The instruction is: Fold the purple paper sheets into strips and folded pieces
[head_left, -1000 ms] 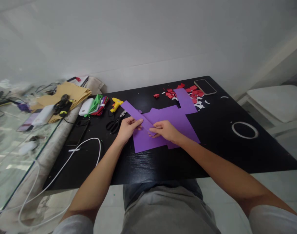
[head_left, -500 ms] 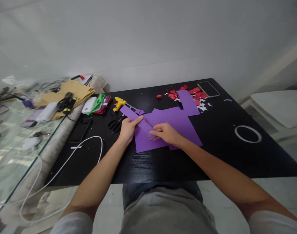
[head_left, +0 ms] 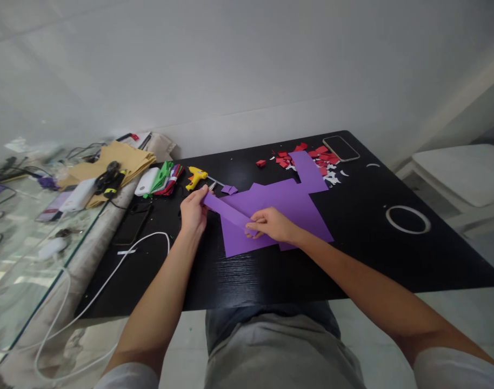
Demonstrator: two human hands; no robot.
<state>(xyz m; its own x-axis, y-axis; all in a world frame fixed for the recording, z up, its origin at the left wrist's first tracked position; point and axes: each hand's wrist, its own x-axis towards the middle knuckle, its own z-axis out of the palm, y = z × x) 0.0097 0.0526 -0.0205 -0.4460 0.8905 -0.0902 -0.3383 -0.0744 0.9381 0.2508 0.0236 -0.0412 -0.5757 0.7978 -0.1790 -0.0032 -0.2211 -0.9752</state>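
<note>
A purple paper strip (head_left: 226, 209) stretches slantwise between my two hands. My left hand (head_left: 193, 208) pinches its upper left end, and my right hand (head_left: 269, 224) grips the lower right end between thumb and fingers. Beneath the strip lie larger purple paper sheets (head_left: 299, 213), partly overlapping. Another purple piece (head_left: 307, 170) sticks out at the upper right of the sheets. Beyond my left hand are a small folded purple piece (head_left: 229, 189) and a yellow glue gun (head_left: 197, 177). The scissors there are mostly hidden behind my left hand.
Red and white paper scraps (head_left: 322, 156) lie near a phone (head_left: 341, 148) at the back right. A white ring (head_left: 408, 219) rests on the right of the black table (head_left: 247, 281). At left are a white cable (head_left: 166, 243), a dark phone (head_left: 131, 224) and bundled coloured strips (head_left: 166, 178).
My left hand has slid left and up to the strip's far end. My right hand stays near the lower end. The view has shifted slightly.
</note>
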